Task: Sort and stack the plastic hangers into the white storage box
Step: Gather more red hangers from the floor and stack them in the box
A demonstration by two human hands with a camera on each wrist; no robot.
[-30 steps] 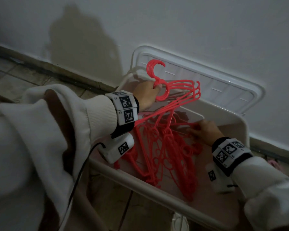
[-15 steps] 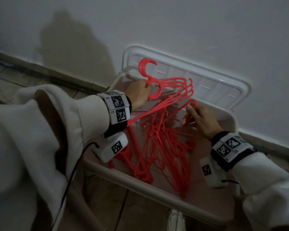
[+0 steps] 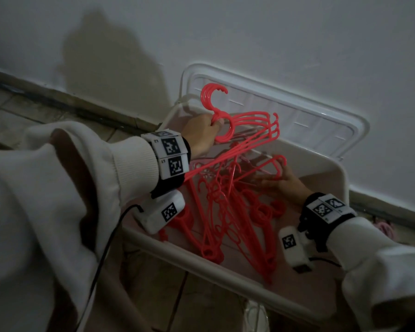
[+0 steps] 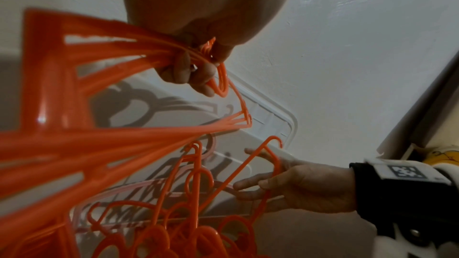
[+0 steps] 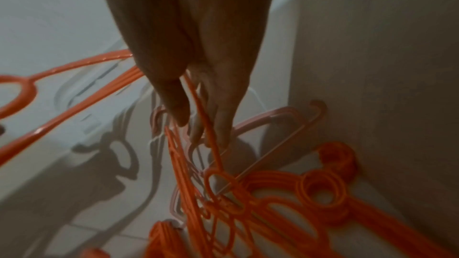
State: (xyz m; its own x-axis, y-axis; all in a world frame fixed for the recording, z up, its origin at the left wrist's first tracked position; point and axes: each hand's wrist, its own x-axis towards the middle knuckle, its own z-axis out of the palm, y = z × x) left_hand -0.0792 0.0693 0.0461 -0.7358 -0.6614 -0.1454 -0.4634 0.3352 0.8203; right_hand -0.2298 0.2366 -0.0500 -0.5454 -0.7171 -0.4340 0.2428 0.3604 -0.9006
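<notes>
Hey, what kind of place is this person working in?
Probably a room at home, down at floor level: a tiled floor meets a plain white wall, and a white storage box of red hangers stands against it.

The right hand (image 3: 288,182), which a second earlier lay low among the loose red hangers (image 3: 228,219) in the white storage box (image 3: 340,178), now pinches the shoulder end of a single hanger (image 3: 272,164). That end has risen above the heap, toward the bundle of hangers (image 3: 247,125) gripped by the left hand (image 3: 201,135).

Dim; hard shadows, wrist views blurry.
</notes>
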